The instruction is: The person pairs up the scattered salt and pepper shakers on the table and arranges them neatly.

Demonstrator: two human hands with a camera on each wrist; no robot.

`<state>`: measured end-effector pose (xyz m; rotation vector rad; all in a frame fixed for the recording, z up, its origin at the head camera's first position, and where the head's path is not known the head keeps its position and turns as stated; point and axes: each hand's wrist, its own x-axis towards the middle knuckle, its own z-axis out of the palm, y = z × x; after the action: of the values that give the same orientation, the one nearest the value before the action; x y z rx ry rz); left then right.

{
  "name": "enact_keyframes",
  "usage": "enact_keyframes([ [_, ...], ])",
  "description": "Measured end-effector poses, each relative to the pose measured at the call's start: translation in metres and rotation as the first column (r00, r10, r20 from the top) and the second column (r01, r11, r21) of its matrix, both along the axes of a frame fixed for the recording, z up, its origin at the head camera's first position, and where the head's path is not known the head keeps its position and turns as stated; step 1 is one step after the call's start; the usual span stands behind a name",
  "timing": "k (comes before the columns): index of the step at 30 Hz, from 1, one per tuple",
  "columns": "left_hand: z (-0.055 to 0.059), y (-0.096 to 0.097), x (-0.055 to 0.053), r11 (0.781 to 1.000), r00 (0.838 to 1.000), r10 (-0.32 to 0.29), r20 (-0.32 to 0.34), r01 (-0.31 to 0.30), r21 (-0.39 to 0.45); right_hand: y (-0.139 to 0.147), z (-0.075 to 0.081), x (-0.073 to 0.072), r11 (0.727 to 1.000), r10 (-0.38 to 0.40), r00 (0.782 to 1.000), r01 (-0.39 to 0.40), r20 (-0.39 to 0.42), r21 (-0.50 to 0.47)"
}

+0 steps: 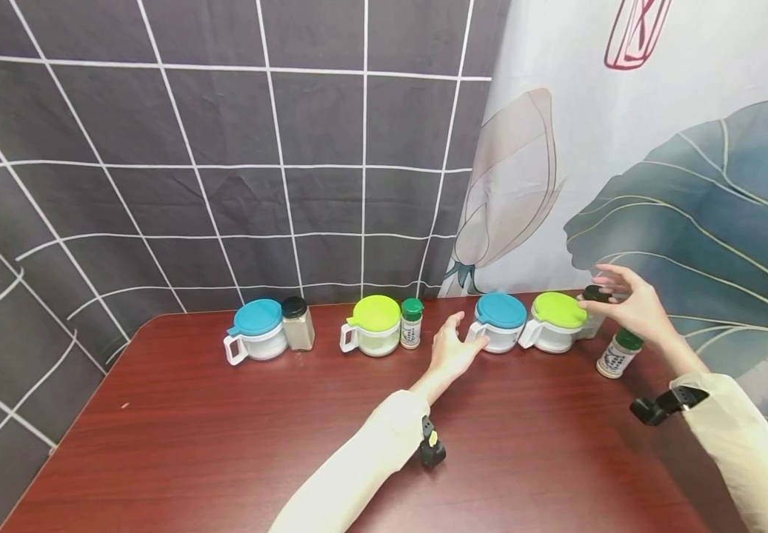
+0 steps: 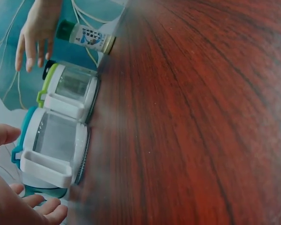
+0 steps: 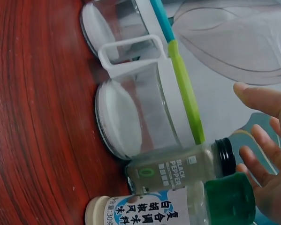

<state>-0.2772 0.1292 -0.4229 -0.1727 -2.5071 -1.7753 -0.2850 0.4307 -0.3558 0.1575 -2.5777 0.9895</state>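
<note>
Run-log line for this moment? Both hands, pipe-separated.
left hand: beside rightmost blue-lidded jar | right hand: near black-capped pepper bottle | contact: unclear | rightmost green-lidded jar: between those two

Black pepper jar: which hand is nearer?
Right. The right hand is close by the jar; the left hand is farther left, by a blue-lidded pot, with a green-lidded pot between.

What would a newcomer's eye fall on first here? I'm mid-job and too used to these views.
Probably the bright lids on the blue-lidded glass jar and lime-green-lidded glass jar, side by side at the table's back right. Next, the hands around them: the left hand beside the blue lid, the right hand by the black-capped pepper bottle. The white-gridded gray backdrop also stands out, behind the table's left half.
</note>
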Motion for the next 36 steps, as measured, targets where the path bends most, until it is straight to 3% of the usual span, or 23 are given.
enact_keyframes([
  [11,-0.001,0.005,-0.001,1.000,1.000,-0.018,0.010,0.017,0.011,0.009,0.001,-0.006,0.996,-0.076,0.995,0.073,0.066,0.053],
  [23,-0.007,0.008,-0.005,0.998,1.000,-0.013,0.029,0.011,0.056,0.023,-0.003,-0.010,0.997,-0.046,0.992,0.039,0.118,0.061],
  [36,-0.010,0.009,-0.008,0.999,1.000,0.012,-0.013,-0.011,0.051,0.032,-0.010,-0.014,0.998,-0.030,0.958,0.011,0.285,0.066],
])
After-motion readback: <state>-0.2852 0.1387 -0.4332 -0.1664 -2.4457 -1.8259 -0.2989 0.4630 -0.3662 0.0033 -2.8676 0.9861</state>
